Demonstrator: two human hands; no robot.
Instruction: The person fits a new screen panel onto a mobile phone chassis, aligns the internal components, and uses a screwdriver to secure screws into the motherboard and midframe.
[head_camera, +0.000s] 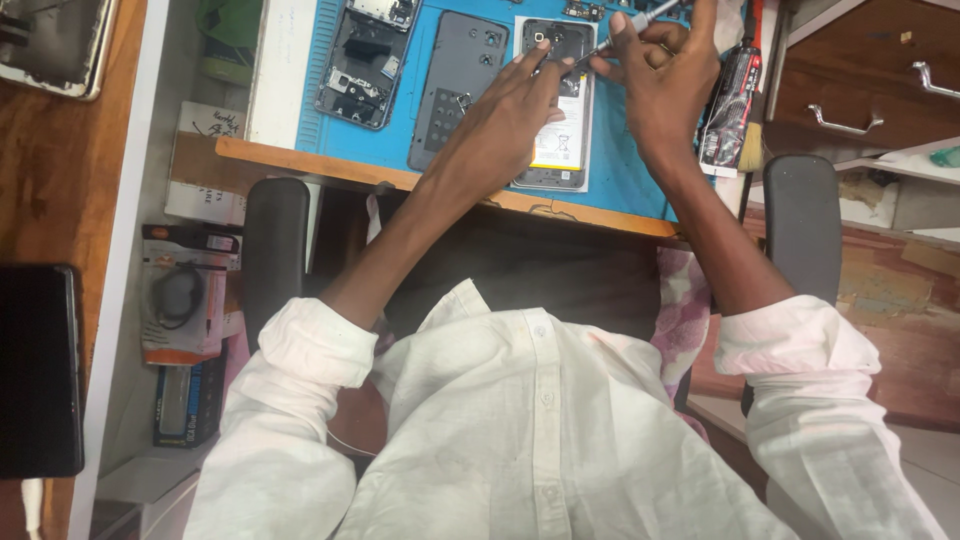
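Grey back cover (455, 85), brush (752, 120) (bristles down), drawer handles (840, 125).

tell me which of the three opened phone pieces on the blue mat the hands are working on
The rightmost opened phone with the white-and-yellow battery. The left hand presses on its top and the right hand holds a screwdriver to it; the grey back cover and left phone frame lie untouched.

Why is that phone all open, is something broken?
The opened phone on the blue mat lies with its back off, insides showing. The left hand steadies it while the right hand holds a screwdriver to it. A grey back cover and another stripped phone lie beside it. Nothing looks spilled.
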